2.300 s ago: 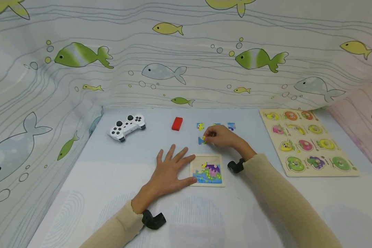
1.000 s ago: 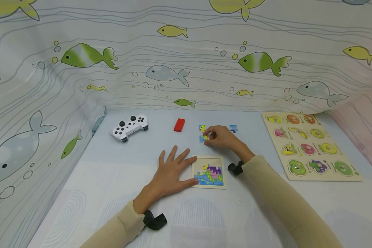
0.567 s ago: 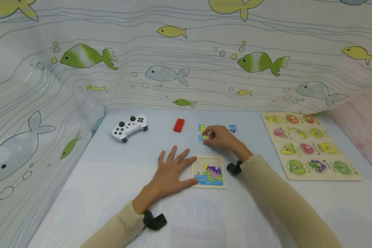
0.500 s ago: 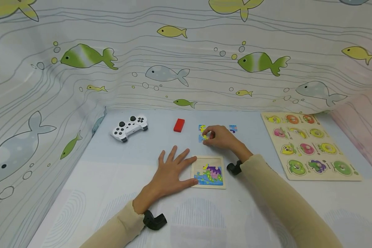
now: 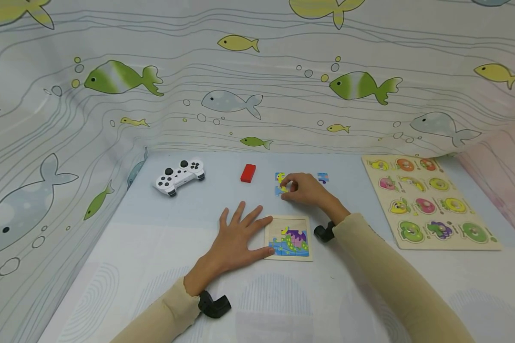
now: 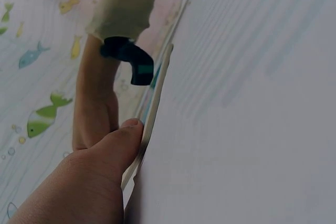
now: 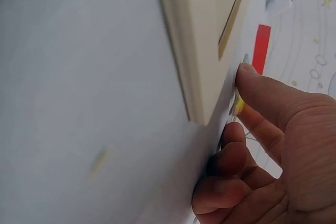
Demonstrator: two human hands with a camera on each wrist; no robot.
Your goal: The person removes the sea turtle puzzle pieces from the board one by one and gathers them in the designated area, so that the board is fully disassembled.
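Note:
My left hand (image 5: pixel 236 243) lies spread on the table, with its index fingertip and thumb on the left edge of a wooden puzzle tray (image 5: pixel 310 238). In the left wrist view, the thumb (image 6: pixel 123 140) rests against the tray's rim. Inside the tray, joined jigsaw pieces (image 5: pixel 295 242) show a purple, green and blue picture in the lower part. Beyond the tray, my right hand (image 5: pixel 306 189) pinches a blue-and-yellow jigsaw piece (image 5: pixel 279 191), partly covered by the fingers. Just behind it lies another jigsaw piece (image 5: pixel 279 176); a further blue piece (image 5: pixel 323 176) lies right of the hand.
A white game controller (image 5: pixel 180 177) lies at the back left, and a red block (image 5: pixel 248 173) stands between it and the jigsaw pieces. On the right is a wooden fruit board (image 5: pixel 429 205). A fish-patterned cloth (image 5: pixel 283 114) rises behind the table.
My right hand has shifted the pinched piece slightly back, closer to the piece behind it, and now covers a middle piece seen earlier. Little differs in the last second. My left hand stays put.

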